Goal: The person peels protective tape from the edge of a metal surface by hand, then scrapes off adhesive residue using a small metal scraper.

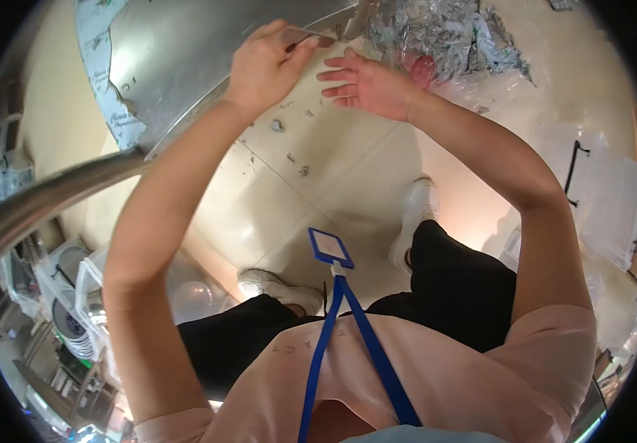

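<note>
My left hand [266,65] is closed at the edge of a large shiny metal surface [178,63]. Between its thumb and fingers is a thin, flat, blade-like piece [307,35], its exact kind unclear. Printed film [100,66] with a ragged, torn edge covers the left side of the metal. My right hand [374,87] hangs open just right of the left one, fingers spread and holding nothing. Close behind it lies a heap of crumpled, torn film [444,37] with a reddish translucent item [422,71] at its edge.
Small torn scraps [278,125] are scattered on the tiled floor [289,192]. A curved metal tube [52,196] crosses the left side. Clear plastic bins [606,192] stand at right, and stacked household goods [71,295] crowd the lower left. A badge [329,247] dangles from a blue lanyard.
</note>
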{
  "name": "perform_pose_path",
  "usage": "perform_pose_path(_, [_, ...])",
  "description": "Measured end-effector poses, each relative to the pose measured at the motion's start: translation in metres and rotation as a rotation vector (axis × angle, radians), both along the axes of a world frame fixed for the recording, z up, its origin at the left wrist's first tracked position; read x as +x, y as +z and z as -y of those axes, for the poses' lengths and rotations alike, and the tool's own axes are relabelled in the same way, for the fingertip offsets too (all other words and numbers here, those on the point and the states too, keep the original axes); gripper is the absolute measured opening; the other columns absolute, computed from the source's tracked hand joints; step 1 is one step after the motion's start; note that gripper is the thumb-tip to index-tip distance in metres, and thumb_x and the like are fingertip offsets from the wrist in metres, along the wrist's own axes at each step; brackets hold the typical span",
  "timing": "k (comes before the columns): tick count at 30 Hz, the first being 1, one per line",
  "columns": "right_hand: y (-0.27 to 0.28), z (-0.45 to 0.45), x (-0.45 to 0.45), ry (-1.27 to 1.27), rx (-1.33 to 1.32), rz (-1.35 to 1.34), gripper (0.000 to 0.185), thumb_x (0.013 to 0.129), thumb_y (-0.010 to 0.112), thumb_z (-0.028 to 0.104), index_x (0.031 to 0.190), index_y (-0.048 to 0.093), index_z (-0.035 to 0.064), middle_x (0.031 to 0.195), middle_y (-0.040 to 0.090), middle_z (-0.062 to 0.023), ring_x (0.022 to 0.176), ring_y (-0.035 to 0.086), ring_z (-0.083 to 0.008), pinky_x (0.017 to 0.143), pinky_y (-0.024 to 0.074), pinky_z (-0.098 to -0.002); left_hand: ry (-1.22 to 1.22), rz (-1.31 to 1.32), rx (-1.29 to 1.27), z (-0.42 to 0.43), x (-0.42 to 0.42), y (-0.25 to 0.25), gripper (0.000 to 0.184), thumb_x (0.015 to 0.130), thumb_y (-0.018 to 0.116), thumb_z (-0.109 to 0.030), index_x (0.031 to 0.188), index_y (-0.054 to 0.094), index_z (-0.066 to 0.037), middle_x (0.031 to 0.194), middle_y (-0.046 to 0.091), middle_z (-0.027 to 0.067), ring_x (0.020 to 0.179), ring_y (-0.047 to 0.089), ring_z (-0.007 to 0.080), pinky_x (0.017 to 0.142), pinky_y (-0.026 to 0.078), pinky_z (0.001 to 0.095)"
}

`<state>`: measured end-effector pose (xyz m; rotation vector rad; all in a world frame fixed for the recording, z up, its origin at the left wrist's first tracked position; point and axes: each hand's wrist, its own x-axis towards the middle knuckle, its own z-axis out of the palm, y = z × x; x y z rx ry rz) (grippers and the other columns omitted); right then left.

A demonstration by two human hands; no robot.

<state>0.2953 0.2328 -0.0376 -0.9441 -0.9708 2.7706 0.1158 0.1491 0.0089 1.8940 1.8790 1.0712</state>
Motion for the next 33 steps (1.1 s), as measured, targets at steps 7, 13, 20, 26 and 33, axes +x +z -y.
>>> perform_pose_path(7, [-0.04, -0.028, -0.01, -0.268, -0.146, -0.322, 0.031, 0.088, 0.048, 0.025, 0.11, 0.047, 0.0037, 0.107, 0.053, -0.0119, 0.096, 0.052, -0.0227, 0.083, 0.0425, -0.0327, 0.071, -0.222, 0.018, -0.061, 0.035, -0.015, 0.027, 0.082, 0.055, -0.026, 0.074, 0.061, -0.001, 0.079, 0.059, 0.0156, 0.065, 0.057, 0.0328, 0.056, 0.044, 0.0375])
perform_pose_path(13, [-0.044, -0.049, -0.03, -0.404, -0.316, -0.296, 0.023, 0.09, 0.045, 0.02, 0.103, 0.05, 0.0022, 0.099, 0.055, -0.0104, 0.09, 0.053, -0.0208, 0.079, 0.0446, -0.0313, 0.152, -0.411, -0.152, -0.083, 0.038, -0.021, 0.027, 0.081, 0.052, -0.023, 0.064, 0.059, -0.003, 0.069, 0.056, 0.0115, 0.064, 0.055, 0.0311, 0.059, 0.044, 0.0397])
perform_pose_path(20, [-0.054, -0.059, -0.033, -0.496, -0.444, -0.237, 0.012, 0.085, 0.053, 0.014, 0.09, 0.053, 0.0032, 0.085, 0.058, -0.0095, 0.079, 0.056, -0.0195, 0.073, 0.0477, -0.0306, 0.194, -0.464, -0.129, -0.094, 0.044, -0.031, 0.028, 0.081, 0.054, -0.021, 0.06, 0.057, -0.001, 0.07, 0.056, 0.0125, 0.06, 0.054, 0.033, 0.054, 0.042, 0.0413])
perform_pose_path(26, [-0.064, -0.063, -0.03, -0.486, -0.392, -0.302, 0.013, 0.084, 0.055, 0.015, 0.088, 0.055, 0.0024, 0.08, 0.059, -0.0074, 0.072, 0.056, -0.0165, 0.071, 0.0482, -0.0274, 0.248, -0.399, -0.099, -0.097, 0.051, -0.035, 0.025, 0.081, 0.055, -0.021, 0.066, 0.058, -0.002, 0.068, 0.057, 0.0116, 0.06, 0.053, 0.029, 0.053, 0.042, 0.0378])
perform_pose_path(33, [-0.053, -0.062, -0.024, -0.428, -0.32, -0.37, 0.015, 0.085, 0.054, 0.016, 0.091, 0.056, 0.0024, 0.082, 0.059, -0.006, 0.074, 0.056, -0.0132, 0.067, 0.0468, -0.0259, 0.21, 0.067, -0.167, -0.085, 0.034, -0.027, 0.029, 0.084, 0.056, -0.023, 0.069, 0.058, 0.001, 0.052, 0.048, 0.0015, 0.051, 0.036, 0.0079, 0.047, 0.034, 0.024])
